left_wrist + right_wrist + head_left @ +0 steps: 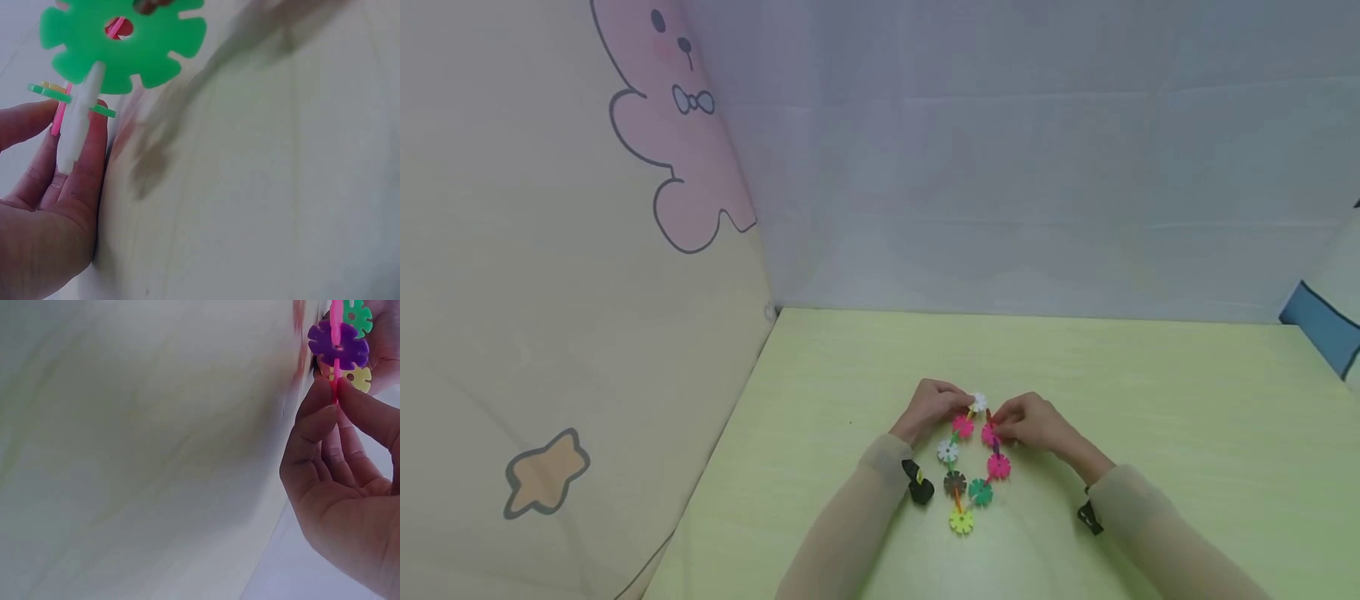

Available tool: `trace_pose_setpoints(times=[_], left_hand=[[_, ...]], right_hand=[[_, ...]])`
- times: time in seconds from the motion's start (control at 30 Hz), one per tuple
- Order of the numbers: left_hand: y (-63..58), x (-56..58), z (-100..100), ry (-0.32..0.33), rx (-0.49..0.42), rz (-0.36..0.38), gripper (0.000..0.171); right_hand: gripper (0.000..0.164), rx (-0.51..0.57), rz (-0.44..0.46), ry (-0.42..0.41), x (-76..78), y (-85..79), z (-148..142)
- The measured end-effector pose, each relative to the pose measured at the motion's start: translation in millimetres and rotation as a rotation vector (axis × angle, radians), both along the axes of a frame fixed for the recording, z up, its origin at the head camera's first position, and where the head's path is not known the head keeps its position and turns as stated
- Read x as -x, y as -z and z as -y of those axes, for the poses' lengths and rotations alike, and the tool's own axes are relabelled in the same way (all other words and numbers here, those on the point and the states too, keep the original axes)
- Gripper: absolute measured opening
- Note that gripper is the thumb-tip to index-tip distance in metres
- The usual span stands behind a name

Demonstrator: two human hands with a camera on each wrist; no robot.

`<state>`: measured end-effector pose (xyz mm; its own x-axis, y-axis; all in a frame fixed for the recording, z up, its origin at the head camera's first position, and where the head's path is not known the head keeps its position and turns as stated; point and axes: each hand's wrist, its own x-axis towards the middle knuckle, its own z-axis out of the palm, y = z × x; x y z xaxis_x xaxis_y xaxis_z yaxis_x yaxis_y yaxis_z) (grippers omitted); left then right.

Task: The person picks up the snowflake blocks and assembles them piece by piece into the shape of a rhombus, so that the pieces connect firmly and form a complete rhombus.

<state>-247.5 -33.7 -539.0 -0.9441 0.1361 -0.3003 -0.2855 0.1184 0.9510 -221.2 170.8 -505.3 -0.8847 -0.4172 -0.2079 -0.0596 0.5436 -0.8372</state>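
Note:
A chain of slotted plastic snowflake discs bends into a narrow loop on the table, flat discs alternating with edge-on ones. At its far end my left hand pinches the chain by the white disc. In the left wrist view, a green disc partly covers the section held by the left hand. My right hand grips a pink disc between thumb and forefinger. Just beyond those fingertips is a purple disc in the right wrist view. Whether the chain's two far ends touch, I cannot tell.
A yellow disc marks the loop's near end, beside a teal disc. The pale green table meets a grey cloth wall behind and a printed cloth at left. Black straps hang at both wrists.

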Motion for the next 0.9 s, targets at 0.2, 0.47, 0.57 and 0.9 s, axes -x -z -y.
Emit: trace_pose_setpoints(times=[0.2,0.47,0.57,0.9], left_hand=[[-1.1,0.1,0.9,0.004,0.025,-0.007,0.015],[-2.0,-1.6,1.6,-0.001,0.036,-0.02,0.015],[-1.9,-1.9,1.5,0.002,0.042,-0.022,0.014],[-0.2,-1.7,0.8,-0.007,0.037,-0.025,0.014]], right_hand=[[0.01,0.038,0.017,-0.039,1.3,-0.3,0.2],[0.01,0.069,0.027,-0.078,2.0,0.1,1.4],[0.01,0.07,0.027,-0.081,1.7,-0.5,2.3],[0.011,0.044,0.038,-0.03,0.6,1.9,6.9]])
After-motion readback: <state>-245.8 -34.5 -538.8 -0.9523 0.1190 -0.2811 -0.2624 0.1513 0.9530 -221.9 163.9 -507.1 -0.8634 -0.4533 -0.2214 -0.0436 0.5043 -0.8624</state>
